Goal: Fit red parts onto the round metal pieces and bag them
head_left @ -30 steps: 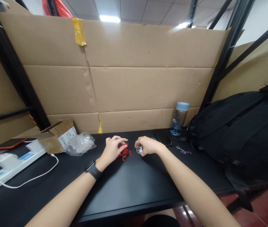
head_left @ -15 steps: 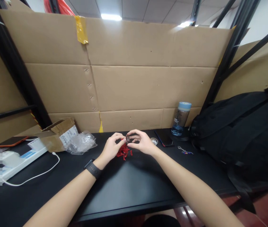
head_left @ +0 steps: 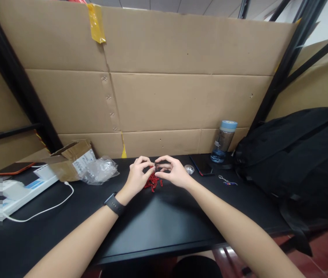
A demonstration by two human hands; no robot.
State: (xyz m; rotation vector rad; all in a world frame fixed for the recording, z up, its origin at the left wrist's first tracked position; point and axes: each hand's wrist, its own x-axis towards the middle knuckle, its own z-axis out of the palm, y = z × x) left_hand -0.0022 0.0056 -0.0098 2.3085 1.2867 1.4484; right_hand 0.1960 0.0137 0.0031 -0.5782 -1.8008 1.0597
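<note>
Right hand (head_left: 177, 174): my thumb and fingers clamp the round piece (head_left: 156, 167) by its rim, above the red pile (head_left: 153, 182), seemingly keeping its face uncovered.
Left hand (head_left: 137, 177): my fingertips meet its edge, perhaps steadying it; whether they pinch anything, I cannot tell.
Bottle (head_left: 223, 142): upright, right of the pile, apparently clear of my arms.

The person's left hand (head_left: 138, 174) and right hand (head_left: 174, 172) hold a small round dark piece (head_left: 156, 166) between them, above a pile of thin red pieces (head_left: 152, 183) on the black table (head_left: 158, 227).
</note>
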